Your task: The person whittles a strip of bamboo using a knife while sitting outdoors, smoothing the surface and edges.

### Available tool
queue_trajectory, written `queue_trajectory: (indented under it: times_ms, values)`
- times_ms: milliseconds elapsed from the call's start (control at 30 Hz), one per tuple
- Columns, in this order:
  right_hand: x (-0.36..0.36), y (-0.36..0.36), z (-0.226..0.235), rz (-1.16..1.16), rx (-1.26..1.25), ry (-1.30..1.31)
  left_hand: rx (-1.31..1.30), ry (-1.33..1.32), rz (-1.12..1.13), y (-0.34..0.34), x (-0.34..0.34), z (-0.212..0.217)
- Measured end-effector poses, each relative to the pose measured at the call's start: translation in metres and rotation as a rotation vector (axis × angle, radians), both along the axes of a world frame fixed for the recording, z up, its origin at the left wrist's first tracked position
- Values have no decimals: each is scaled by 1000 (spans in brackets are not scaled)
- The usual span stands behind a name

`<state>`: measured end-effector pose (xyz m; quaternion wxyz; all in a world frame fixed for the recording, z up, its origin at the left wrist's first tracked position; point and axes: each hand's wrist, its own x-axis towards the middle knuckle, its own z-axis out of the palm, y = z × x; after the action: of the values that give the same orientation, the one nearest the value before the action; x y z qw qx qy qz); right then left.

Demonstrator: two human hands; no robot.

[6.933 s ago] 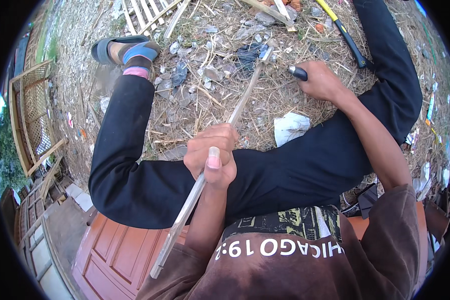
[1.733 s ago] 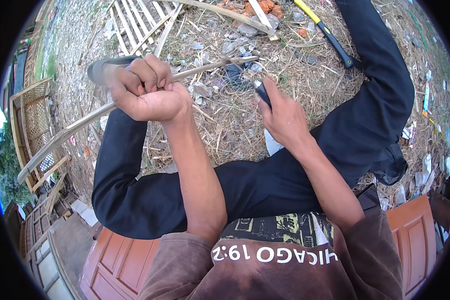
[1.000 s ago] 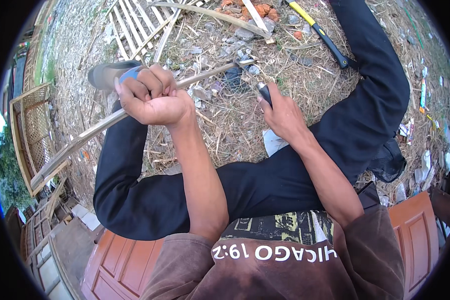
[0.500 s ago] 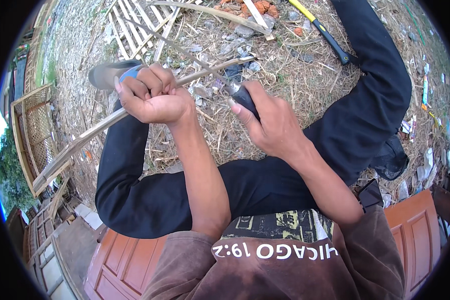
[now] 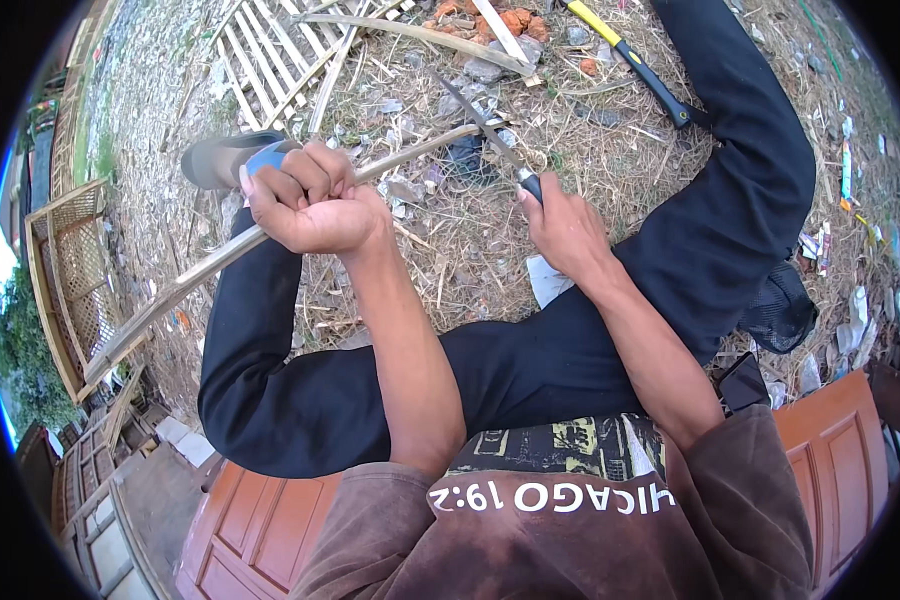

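**A:** From my feed, the left hand [image 5: 310, 205] is fisted tight around a long bamboo strip [image 5: 210, 268], which runs from the lower left, through the fist, up toward the middle. I'd keep that grip firm and close to the cut, so the strip doesn't whip.

**B:** And the other side?

**A:** The right hand [image 5: 567, 228] has its fingers wrapped on the dark handle of a knife [image 5: 490, 135], blade laid across the far end of the strip. My judgement: shave in shallow strokes, edge angled away from the legs and the left fist, wrist steady.

**B:** What's underneath?

**A:** Bare ground [image 5: 610, 140] littered with dry straw, shavings and scraps. A slatted frame [image 5: 270, 60] lies upper left, a lattice fence panel [image 5: 70, 280] stands at the far left, and a yellow-handled hammer [image 5: 635, 65] rests upper right. I'm seated on reddish panelled wood [image 5: 260, 530].
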<state>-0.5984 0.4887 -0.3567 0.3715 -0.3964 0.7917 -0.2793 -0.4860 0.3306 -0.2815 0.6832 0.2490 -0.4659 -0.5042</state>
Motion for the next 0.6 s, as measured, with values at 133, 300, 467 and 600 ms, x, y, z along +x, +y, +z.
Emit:
queue_trajectory:
  times_ms: [133, 300, 467, 600]
  values:
    - [3, -4, 15, 21, -132, 59, 20, 11, 32, 3, -1, -1]
    - [11, -2, 44, 4, -444, -148, 8, -15, 27, 2, 2, 0]
    - [-11, 8, -17, -35, 68, 59, 5, -18, 46, 1, 2, 0]
    - [-2, 1, 11, 24, -144, -10, 20, 2, 47, -1, 1, 0]
